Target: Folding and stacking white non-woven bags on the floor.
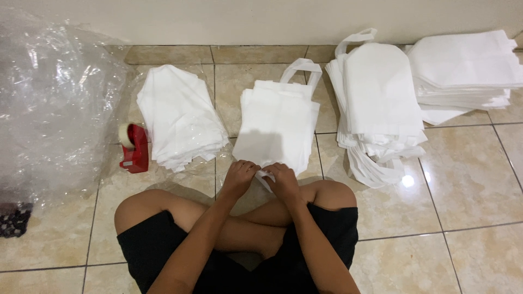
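Both grips are closed on the near edge of a white tote bag [279, 128] at frame centre: the left hand [239, 177] and right hand [282, 181] pinch it together, seemingly so it can be folded flat on the tiled floor [468, 179]. Folded bags [180, 117], unfolded stacks [378, 103], a red tape dispenser [134, 148] and plastic wrap [52, 103] are ranged around.

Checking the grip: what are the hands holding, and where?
Both hands, left hand and right hand, pinch the near bottom edge of the top white fabric tote bag.
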